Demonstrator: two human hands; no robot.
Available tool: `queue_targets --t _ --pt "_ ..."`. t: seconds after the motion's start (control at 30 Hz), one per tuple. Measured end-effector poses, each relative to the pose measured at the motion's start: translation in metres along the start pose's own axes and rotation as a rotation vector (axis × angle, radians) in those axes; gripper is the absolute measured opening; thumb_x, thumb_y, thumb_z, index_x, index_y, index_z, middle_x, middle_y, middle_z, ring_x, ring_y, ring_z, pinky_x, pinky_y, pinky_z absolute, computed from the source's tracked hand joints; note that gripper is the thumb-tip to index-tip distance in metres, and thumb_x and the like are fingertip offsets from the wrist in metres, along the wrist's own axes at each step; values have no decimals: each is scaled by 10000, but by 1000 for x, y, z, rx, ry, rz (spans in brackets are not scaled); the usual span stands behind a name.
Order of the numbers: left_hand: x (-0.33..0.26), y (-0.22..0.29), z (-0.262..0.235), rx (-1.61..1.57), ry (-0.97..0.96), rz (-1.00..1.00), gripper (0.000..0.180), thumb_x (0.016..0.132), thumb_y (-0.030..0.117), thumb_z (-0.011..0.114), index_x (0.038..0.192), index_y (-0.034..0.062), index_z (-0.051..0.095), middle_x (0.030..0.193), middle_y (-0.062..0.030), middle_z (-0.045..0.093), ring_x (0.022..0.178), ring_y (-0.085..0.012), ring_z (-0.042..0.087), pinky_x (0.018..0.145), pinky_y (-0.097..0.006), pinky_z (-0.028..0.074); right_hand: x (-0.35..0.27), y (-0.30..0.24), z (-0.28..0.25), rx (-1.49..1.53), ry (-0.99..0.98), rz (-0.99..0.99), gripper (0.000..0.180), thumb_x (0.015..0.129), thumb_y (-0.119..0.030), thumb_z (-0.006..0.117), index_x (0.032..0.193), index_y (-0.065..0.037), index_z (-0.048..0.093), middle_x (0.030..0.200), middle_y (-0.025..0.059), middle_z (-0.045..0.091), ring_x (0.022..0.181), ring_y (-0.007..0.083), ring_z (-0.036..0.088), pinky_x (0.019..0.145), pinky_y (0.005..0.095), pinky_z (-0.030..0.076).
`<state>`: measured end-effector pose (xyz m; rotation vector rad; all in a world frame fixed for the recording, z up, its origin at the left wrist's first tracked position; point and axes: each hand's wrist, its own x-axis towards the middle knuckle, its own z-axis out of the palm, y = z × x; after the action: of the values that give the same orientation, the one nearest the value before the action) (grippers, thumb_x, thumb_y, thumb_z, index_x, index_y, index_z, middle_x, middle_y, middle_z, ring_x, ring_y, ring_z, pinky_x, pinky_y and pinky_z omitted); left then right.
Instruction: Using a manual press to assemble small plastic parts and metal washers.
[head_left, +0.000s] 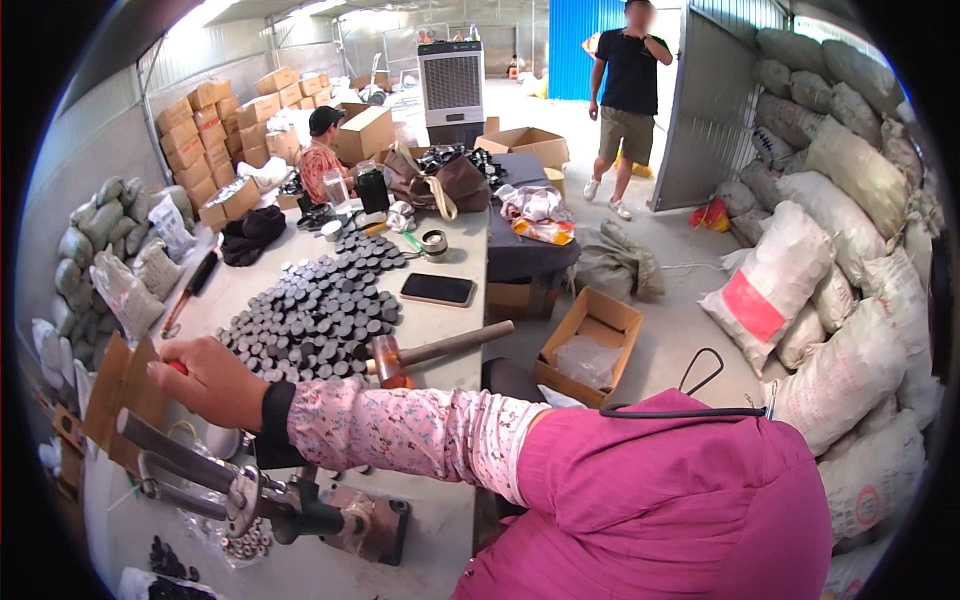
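My right arm, in a flowered sleeve with a black cuff, reaches across to the left. My right hand (210, 382) is closed around a small red thing (178, 367), mostly hidden by the fingers; it may be the end of a handle. Just beyond the fingertips stands an open cardboard flap or carton (125, 400). Below the hand is a metal lever press (290, 510) with thick bars, bolted to a rusty base on the table. Many grey round caps (310, 310) lie heaped beyond my forearm. My left hand is out of sight.
A mallet (440, 350) and a phone (438, 290) lie by the table's right edge. Metal rings (245, 543) sit in plastic at the lower left. An open carton (592, 345) and stacked sacks (770, 285) occupy the right. One person (325, 165) sits at the far end; another (630, 90) stands.
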<state>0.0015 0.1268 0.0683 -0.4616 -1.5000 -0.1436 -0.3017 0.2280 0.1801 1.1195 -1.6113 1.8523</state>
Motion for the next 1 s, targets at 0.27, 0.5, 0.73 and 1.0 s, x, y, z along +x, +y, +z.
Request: queue_targets --t 0.27,0.5,0.73,1.0 --pt "-38 -3 -15 -76 87 -98 418 975 241 698 1336 52 604 1164 -133 658 1031 -250 628 816 -375 540 -1 0 -3 182 -57 176 383 1022 -348 545 867 -8 633 608 -6 561 538 74 569 515 259 455" --pt "-54 -7 -30 -112 183 -111 426 974 243 697 1344 56 598 1174 -129 655 1040 -250 625 822 -375 538 -2 -6 -5 193 -47 209 403 1023 -351 534 872 4 651 568 10 560 490 84 546 482 263 439" --pt "-50 -1 -23 -168 306 -82 434 974 245 697 1352 60 592 1184 -126 651 1048 -250 622 828 -374 537 -4 -3 -2 199 -40 191 406 1046 -385 523 783 -76 545 593 1 559 470 56 499 445 234 386" --pt "-41 4 -5 -278 413 -56 443 973 247 697 1361 64 584 1196 -122 648 1058 -250 618 835 -374 534 -1 -2 -1 189 -51 178 416 1043 -402 527 818 -56 575 584 -9 559 504 58 522 480 243 416"
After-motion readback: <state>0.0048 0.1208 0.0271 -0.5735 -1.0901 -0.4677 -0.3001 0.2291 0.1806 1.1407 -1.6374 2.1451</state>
